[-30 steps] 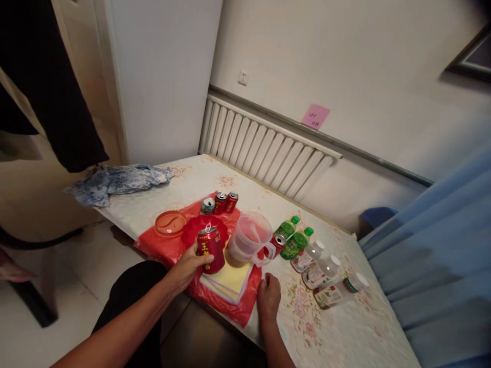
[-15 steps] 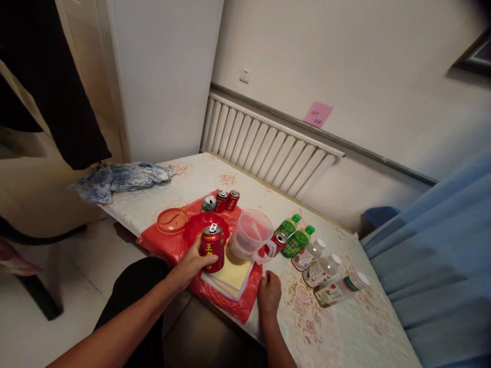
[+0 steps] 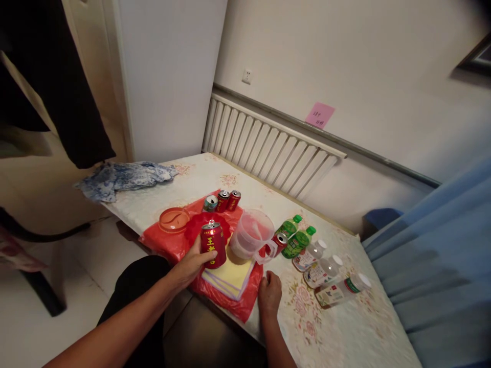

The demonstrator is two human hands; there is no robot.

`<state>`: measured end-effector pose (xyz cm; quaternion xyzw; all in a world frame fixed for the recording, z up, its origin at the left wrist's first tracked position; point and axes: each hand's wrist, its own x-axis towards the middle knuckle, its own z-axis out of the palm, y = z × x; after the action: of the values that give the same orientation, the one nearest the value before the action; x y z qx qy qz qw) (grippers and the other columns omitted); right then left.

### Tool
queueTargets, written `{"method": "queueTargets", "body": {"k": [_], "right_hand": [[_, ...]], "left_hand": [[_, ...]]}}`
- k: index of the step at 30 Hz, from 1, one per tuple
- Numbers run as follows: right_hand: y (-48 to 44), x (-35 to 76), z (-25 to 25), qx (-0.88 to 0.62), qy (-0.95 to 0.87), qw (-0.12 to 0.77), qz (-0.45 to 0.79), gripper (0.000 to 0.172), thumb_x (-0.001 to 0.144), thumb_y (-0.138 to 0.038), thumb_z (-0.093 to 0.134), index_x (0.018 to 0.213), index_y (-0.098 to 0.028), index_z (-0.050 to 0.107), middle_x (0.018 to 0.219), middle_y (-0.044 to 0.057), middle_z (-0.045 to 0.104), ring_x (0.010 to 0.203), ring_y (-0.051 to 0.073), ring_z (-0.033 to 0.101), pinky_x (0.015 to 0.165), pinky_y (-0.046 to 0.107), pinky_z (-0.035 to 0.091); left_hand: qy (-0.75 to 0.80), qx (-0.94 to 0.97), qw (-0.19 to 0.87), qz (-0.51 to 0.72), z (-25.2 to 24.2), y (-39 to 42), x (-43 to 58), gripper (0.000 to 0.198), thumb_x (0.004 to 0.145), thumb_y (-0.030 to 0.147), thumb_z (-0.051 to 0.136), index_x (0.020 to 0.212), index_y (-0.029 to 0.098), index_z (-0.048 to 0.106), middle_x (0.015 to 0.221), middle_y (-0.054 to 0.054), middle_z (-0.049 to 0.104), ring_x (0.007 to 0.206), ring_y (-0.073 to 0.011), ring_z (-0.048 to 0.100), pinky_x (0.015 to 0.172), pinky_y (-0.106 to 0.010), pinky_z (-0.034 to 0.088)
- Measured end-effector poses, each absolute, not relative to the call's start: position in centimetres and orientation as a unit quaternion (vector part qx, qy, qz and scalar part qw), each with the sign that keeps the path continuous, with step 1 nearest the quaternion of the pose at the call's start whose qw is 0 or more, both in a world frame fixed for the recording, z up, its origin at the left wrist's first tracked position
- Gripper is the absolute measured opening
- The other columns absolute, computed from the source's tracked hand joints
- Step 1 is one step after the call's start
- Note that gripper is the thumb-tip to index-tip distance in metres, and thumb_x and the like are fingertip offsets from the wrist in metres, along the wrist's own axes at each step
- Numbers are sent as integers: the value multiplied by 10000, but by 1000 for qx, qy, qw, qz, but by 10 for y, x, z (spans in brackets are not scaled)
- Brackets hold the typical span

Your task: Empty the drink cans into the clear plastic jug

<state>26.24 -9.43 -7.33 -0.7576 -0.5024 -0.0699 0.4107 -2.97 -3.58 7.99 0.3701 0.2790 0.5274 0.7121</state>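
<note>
My left hand (image 3: 190,265) is wrapped round a red drink can (image 3: 213,244) with yellow characters, held upright over the red plastic sheet (image 3: 169,246). Just right of the can stands a clear plastic jug (image 3: 251,236) with a handle, on a stack of yellow cloths (image 3: 232,273). My right hand (image 3: 269,295) rests on the table near the front edge, fingers curled in a loose fist, nothing in it. Behind the can lie a red bowl (image 3: 197,227) and an orange lid (image 3: 174,220).
Three cans (image 3: 222,200) stand at the back of the red sheet. Right of the jug are another red can (image 3: 280,242), two green bottles (image 3: 294,235) and three clear bottles (image 3: 326,273) lying down. A blue cloth (image 3: 123,176) lies on the table's left corner. A radiator (image 3: 268,148) lines the wall.
The can in my left hand has stayed in nearly the same place, shifting slightly and staying upright. My right hand has not moved. The view drifted a little.
</note>
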Motion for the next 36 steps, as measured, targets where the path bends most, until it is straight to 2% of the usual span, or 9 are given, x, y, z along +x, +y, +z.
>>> {"method": "queueTargets", "body": {"k": [5, 8, 24, 28, 36], "right_hand": [[-95, 261, -70, -764, -504, 400, -59, 333, 863, -287, 430, 993, -132, 694, 991, 177, 721, 930, 314, 655, 862, 418, 496], [-96, 261, -70, -760, -505, 404, -63, 341, 867, -292, 431, 1010, -128, 694, 995, 177, 721, 936, 310, 653, 876, 418, 492], [-97, 258, -62, -752, -499, 427, -47, 283, 861, -319, 458, 917, -167, 690, 895, 134, 711, 867, 286, 641, 797, 383, 475], [-99, 255, -57, -748, -499, 435, -48, 263, 862, -329, 470, 887, -178, 683, 848, 118, 704, 847, 283, 636, 779, 377, 473], [-100, 254, -53, -746, -503, 432, -56, 271, 864, -322, 457, 896, -174, 682, 855, 123, 706, 842, 286, 639, 783, 382, 474]], "left_hand": [[276, 385, 710, 521, 78, -36, -32, 780, 610, 242, 881, 1321, 193, 562, 1291, -144, 682, 1138, -327, 665, 939, -411, 531], [285, 395, 699, 524, 75, -35, -33, 742, 612, 248, 882, 1285, 178, 577, 1264, -143, 697, 1108, -314, 678, 913, -392, 542], [311, 407, 676, 530, 78, -36, -32, 972, 637, 378, 892, 1476, 196, 437, 1304, -167, 669, 1124, -346, 672, 899, -426, 557], [304, 406, 681, 529, 78, -37, -33, 953, 653, 361, 884, 1476, 201, 432, 1336, -159, 656, 1156, -337, 657, 918, -412, 550], [316, 406, 669, 536, 74, -32, -32, 833, 651, 360, 883, 1379, 182, 519, 1322, -155, 664, 1202, -346, 634, 973, -427, 526]]}}
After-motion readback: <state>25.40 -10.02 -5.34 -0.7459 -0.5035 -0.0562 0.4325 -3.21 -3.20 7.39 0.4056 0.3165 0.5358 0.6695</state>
